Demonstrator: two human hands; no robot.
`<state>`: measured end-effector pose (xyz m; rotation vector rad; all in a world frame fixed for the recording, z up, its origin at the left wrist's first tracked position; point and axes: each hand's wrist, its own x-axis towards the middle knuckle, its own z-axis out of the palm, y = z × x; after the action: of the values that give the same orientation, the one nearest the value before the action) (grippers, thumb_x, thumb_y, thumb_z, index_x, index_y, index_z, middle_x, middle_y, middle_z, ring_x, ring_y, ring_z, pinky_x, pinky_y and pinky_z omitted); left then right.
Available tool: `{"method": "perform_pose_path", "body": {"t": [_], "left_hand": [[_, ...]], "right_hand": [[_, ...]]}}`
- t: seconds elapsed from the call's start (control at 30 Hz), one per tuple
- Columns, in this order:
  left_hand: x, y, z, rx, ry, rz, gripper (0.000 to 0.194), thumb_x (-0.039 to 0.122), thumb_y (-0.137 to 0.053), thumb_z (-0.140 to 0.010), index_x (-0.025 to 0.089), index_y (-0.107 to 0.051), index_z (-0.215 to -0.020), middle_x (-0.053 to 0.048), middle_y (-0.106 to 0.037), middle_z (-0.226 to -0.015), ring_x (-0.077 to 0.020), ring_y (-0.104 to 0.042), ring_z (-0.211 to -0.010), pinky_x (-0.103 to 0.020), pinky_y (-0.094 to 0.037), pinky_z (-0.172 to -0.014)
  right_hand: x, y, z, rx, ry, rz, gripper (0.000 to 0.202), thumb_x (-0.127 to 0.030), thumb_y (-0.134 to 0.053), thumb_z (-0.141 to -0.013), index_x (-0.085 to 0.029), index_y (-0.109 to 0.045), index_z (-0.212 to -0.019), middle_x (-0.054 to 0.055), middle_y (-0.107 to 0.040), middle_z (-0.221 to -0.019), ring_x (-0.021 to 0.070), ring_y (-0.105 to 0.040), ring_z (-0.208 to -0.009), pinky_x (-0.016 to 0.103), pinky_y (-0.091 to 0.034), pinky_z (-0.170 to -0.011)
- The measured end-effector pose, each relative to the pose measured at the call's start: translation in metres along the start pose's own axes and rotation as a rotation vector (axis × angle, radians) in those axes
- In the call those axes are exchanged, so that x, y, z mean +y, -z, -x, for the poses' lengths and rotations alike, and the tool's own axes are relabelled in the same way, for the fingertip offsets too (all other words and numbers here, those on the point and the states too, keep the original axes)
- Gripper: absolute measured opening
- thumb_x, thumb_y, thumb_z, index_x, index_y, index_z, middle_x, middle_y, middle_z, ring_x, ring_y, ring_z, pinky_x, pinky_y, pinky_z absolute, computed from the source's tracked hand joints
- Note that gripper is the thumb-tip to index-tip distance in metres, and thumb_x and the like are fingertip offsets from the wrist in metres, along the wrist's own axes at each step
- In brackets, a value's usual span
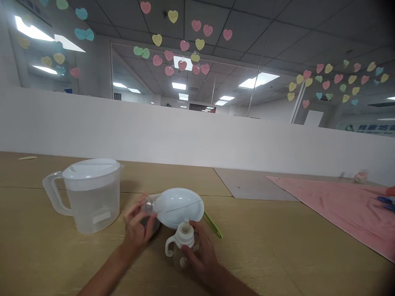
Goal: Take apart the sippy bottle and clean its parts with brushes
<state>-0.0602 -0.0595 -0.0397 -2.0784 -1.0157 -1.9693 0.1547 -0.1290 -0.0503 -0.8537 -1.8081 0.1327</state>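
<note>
My right hand [203, 251] is wrapped round a baby bottle [185, 238], which has a white collar, a clear teat on top and a white side handle. The bottle stands upright or nearly so, close to me. My left hand [138, 224] grips a clear plastic bottle cap [150, 203] between thumb and fingers, raised to the left of the bottle and apart from it. Behind both hands is a shallow white bowl [182, 203]. A dark round item [156, 226], mostly hidden by my left hand, lies at the bowl's near left edge.
A lidded clear pitcher [92, 201] stands on the left of the brown table [262, 246]. Beside the bowl lies a thin green stick-like item [213, 225]. A pink cloth [333, 205] covers the right, with a blue item [385, 202] at the edge. A white low wall [185, 135] bounds the back.
</note>
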Motion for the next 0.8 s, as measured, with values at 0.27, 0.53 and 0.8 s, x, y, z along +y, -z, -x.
{"method": "perform_pose_path", "body": {"t": [0.27, 0.53, 0.8], "left_hand": [[0.030, -0.022, 0.038, -0.174, -0.270, 0.217, 0.022, 0.013, -0.050, -0.087, 0.024, -0.051, -0.105, -0.009, -0.046, -0.133, -0.0279, -0.042, -0.128, -0.045, -0.049, -0.096], [0.055, -0.012, 0.024, -0.435, -0.449, 0.193, 0.058, 0.012, -0.050, -0.087, 0.021, -0.027, -0.139, -0.015, -0.046, -0.136, -0.0333, -0.021, -0.136, -0.055, -0.040, -0.100], [0.045, -0.019, 0.031, -0.489, -0.281, 0.169, 0.080, 0.023, -0.053, -0.085, 0.019, -0.002, -0.146, -0.019, -0.005, -0.152, -0.0361, -0.020, -0.136, -0.051, -0.039, -0.101]], "right_hand": [[0.004, -0.003, 0.002, 0.043, -0.059, 0.008, 0.044, -0.028, -0.055, -0.083, -0.021, -0.040, -0.124, 0.009, -0.062, -0.111, 0.0209, -0.062, -0.098, 0.032, -0.052, -0.083], [0.004, -0.004, 0.007, 0.002, -0.072, 0.063, 0.064, -0.036, -0.058, -0.084, -0.022, -0.027, -0.139, 0.011, -0.052, -0.130, 0.0241, -0.053, -0.116, 0.037, -0.048, -0.094], [0.007, -0.004, 0.009, -0.036, -0.027, 0.089, 0.061, -0.031, -0.055, -0.085, -0.024, -0.029, -0.139, 0.009, -0.049, -0.134, 0.0247, -0.048, -0.121, 0.039, -0.045, -0.098]]}}
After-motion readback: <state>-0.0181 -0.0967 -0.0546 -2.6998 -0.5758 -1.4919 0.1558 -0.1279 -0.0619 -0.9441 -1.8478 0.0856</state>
